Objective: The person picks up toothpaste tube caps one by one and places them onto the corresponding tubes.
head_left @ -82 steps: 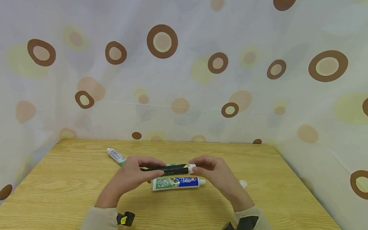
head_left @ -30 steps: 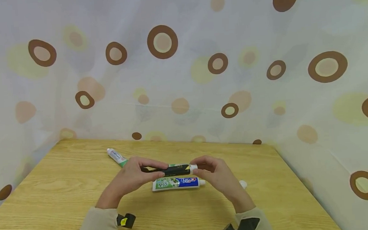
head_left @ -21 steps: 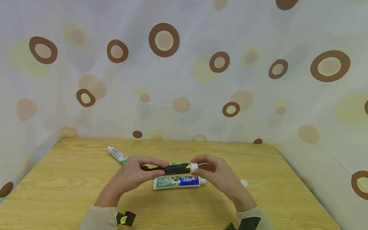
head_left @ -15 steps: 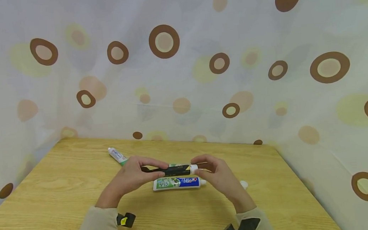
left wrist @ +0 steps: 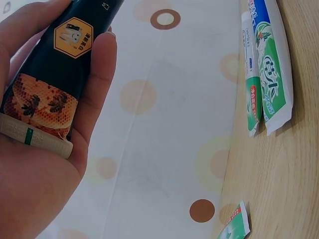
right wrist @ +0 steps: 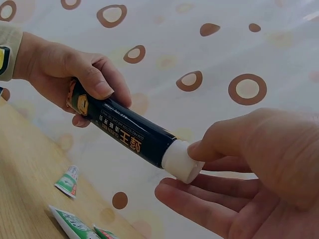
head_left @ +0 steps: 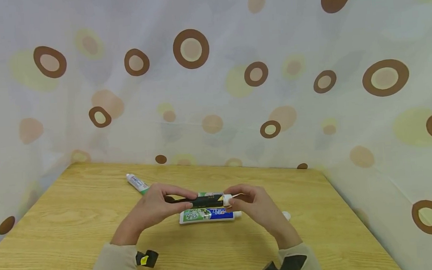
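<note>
My left hand point(head_left: 150, 210) grips a dark toothpaste tube point(head_left: 207, 201) near its crimped end, thumb on one side and fingers on the other. It is held level above the table, and in the left wrist view its honeycomb-and-bee print point(left wrist: 42, 102) shows. At the other end, my right hand point(head_left: 258, 207) pinches the white cap point(right wrist: 182, 162), which sits on the tube. The thumb lies on the cap in the right wrist view, with the other fingers spread below it. Behind and below the held tube lies a green-and-blue toothpaste tube point(head_left: 206, 214).
Another toothpaste tube point(head_left: 210, 193) is partly hidden behind the held one. A white-and-green tube point(head_left: 137, 183) lies at the back left, partly behind the left hand. A small white cap point(head_left: 287, 215) rests on the wooden table point(head_left: 321, 244) beside the right wrist. A patterned sheet surrounds the table.
The right fingers have shifted around the white cap, a fingertip now showing beneath it. The left hand and the dark tube stay almost in the same place.
</note>
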Demonstrator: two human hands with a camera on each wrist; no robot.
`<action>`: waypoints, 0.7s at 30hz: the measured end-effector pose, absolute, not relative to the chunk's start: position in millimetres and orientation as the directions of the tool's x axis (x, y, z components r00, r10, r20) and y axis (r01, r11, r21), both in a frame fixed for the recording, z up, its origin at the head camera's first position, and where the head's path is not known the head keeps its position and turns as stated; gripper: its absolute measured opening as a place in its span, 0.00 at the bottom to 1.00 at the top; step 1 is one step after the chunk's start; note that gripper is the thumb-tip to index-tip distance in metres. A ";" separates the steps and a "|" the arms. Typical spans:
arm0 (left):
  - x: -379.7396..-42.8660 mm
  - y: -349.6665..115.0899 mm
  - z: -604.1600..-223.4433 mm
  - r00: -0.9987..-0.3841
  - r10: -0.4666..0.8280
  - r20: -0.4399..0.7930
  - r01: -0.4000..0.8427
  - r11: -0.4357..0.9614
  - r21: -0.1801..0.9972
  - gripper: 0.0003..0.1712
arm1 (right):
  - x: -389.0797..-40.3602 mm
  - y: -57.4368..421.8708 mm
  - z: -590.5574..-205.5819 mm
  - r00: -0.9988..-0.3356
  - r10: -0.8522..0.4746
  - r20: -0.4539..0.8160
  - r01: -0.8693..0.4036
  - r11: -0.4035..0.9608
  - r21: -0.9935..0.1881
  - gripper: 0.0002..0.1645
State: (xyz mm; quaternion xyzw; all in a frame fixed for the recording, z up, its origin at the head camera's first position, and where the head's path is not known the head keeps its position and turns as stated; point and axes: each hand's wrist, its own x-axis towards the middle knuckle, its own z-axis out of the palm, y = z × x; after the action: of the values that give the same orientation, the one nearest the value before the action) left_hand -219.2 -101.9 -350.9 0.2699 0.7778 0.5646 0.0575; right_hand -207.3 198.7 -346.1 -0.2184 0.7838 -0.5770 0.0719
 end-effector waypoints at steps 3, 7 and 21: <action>-218.3 -101.5 -351.0 -0.848 0.488 0.206 0.346 0.215 0.913 0.14 | -206.9 198.7 -346.6 -0.897 -0.413 0.157 -0.283 0.263 -0.923 0.19; -218.4 -100.9 -350.7 -0.849 0.487 0.203 0.342 0.214 0.915 0.14 | -207.1 198.0 -346.0 -0.905 -0.375 0.203 -0.321 0.287 -0.902 0.17; -219.4 -102.0 -352.0 -0.853 0.486 0.191 0.335 0.228 0.914 0.14 | -206.1 199.1 -346.1 -0.902 -0.395 0.172 -0.284 0.246 -0.927 0.17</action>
State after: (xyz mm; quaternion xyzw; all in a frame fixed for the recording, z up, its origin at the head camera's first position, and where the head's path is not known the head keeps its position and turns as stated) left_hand -219.4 -102.0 -352.0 0.2627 0.7808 0.5629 0.0668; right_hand -206.1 199.1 -346.1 -0.2157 0.7877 -0.5751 0.0482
